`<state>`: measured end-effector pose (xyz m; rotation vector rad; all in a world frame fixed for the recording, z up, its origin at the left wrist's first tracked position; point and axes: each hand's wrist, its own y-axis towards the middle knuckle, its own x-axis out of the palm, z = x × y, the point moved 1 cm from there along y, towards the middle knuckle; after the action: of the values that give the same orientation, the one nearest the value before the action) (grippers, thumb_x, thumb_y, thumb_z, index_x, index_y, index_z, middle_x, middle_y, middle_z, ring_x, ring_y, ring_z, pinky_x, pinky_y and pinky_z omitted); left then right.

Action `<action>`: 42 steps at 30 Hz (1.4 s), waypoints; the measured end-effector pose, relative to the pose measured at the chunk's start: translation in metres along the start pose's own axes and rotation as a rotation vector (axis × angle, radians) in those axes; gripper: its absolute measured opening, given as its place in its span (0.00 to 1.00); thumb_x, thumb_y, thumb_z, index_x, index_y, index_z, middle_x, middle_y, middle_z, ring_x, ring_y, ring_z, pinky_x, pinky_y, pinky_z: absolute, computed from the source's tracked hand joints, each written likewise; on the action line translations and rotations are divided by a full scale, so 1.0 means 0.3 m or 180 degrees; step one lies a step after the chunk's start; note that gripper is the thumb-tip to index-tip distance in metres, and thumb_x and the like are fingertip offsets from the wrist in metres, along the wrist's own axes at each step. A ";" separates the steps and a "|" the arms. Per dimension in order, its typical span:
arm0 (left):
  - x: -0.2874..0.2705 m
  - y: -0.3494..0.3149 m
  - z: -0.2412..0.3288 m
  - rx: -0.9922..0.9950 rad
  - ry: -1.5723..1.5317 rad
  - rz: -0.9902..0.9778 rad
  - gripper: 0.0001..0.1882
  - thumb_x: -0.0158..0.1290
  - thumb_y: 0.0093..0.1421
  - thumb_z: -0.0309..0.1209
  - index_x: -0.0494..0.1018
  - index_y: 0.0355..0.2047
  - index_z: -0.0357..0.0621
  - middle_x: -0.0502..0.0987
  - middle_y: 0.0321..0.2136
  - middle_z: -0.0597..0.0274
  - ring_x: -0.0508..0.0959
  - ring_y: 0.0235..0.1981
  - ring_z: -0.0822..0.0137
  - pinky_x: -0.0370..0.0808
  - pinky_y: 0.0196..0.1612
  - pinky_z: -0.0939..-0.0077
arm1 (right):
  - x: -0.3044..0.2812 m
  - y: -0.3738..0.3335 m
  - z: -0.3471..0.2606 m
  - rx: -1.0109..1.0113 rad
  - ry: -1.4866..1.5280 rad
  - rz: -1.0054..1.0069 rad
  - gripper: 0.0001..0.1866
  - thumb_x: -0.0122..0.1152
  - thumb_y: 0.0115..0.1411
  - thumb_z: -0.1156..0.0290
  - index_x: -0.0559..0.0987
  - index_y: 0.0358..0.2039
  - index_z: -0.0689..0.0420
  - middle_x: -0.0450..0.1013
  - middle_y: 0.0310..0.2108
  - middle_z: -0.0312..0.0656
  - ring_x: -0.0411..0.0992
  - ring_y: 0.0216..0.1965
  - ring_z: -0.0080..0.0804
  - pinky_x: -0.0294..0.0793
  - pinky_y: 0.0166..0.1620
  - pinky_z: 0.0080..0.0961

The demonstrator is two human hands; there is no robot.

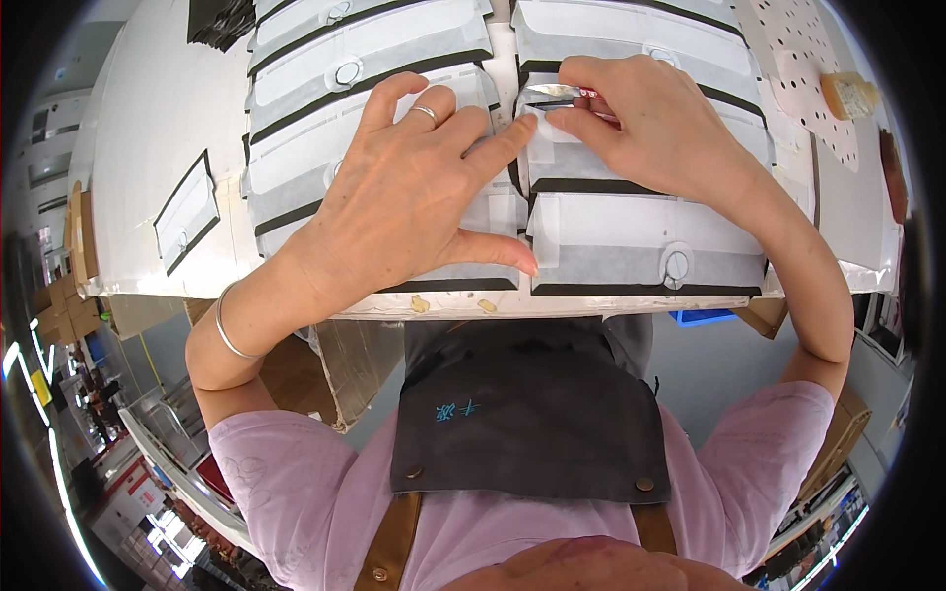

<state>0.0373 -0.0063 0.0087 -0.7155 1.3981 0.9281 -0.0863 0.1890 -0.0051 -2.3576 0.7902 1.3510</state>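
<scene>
My right hand (655, 128) pinches a small metal-bladed tool (554, 91) with a red part showing between thumb and fingers; its exact kind is hidden. The blade lies at the upper left corner of a white panel with black edges (591, 163). My left hand (414, 187) is open, fingers spread across the panels in the left column. Its index fingertip touches the panel corner just below the blade, and its thumb reaches the gap between the columns. Nearest me in the right column lies another white panel (601, 231) with a round clasp-like disc (676, 265).
Overlapping white panels fill two columns on the pale table (128, 128). A single smaller black-edged panel (187, 212) lies apart at left. A black stack (219, 22) sits at the far left. On the right are a perforated board (793, 59) and a yellowish block (849, 97).
</scene>
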 end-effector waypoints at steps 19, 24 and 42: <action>0.001 0.001 0.000 0.0024 -0.0064 -0.0093 0.52 0.57 0.43 0.71 0.76 0.57 0.39 0.74 0.28 0.63 0.72 0.40 0.59 0.61 0.64 0.54 | 0.004 0.002 -0.009 0.0217 0.0251 -0.0025 0.13 0.63 0.60 0.62 0.81 0.33 0.61 0.77 0.22 0.47 0.77 0.28 0.51 0.74 0.35 0.44; 0.000 0.002 0.007 0.0009 -0.0018 -0.0135 0.52 0.58 0.44 0.71 0.76 0.57 0.39 0.75 0.30 0.63 0.73 0.41 0.59 0.60 0.65 0.53 | 0.003 0.004 0.006 0.0079 0.0297 -0.0054 0.13 0.62 0.60 0.63 0.80 0.31 0.62 0.76 0.21 0.47 0.75 0.26 0.51 0.73 0.34 0.44; 0.022 -0.006 0.012 0.0043 0.0156 0.0051 0.54 0.54 0.41 0.74 0.73 0.63 0.52 0.67 0.28 0.65 0.71 0.36 0.61 0.58 0.66 0.49 | -0.002 0.019 0.015 -0.0332 -0.0119 -0.0020 0.10 0.64 0.57 0.65 0.81 0.32 0.59 0.78 0.23 0.48 0.77 0.29 0.51 0.76 0.35 0.44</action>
<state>0.0403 -0.0031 0.0021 -0.7220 1.4539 0.9181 -0.0933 0.1870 -0.0068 -2.4036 0.7174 1.4624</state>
